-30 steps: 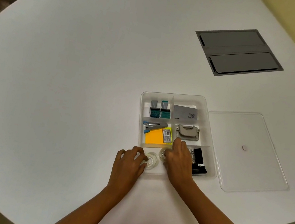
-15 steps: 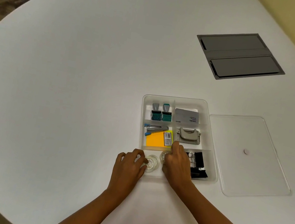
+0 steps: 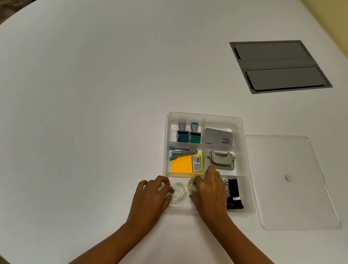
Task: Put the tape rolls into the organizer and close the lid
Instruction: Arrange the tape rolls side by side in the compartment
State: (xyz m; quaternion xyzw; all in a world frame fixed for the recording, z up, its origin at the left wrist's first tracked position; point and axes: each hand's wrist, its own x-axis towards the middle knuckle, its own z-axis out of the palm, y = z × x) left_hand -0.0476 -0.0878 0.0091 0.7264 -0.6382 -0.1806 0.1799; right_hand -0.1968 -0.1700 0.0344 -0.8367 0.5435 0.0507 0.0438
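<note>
A clear plastic organizer (image 3: 242, 130) with several compartments sits on the white table (image 3: 82, 92). In its near-left compartment lie two clear tape rolls. My left hand (image 3: 152, 194) has its fingertips on the left tape roll (image 3: 178, 194). My right hand (image 3: 210, 190) covers most of the right tape roll (image 3: 191, 184), its fingers curled over it. The clear flat lid (image 3: 292, 183) lies on the table just right of the organizer, apart from both hands.
Other compartments hold two stamps (image 3: 189, 133), a grey card box (image 3: 218, 137), a stapler (image 3: 182, 151), an orange note pad (image 3: 186, 163), a hole punch (image 3: 220, 161) and black binder clips (image 3: 234, 194). A grey cable hatch (image 3: 279, 66) is set in the table at the far right.
Both hands have stayed on the tape rolls in the near-left compartment. The view has shifted slightly; the hands show almost no movement.
</note>
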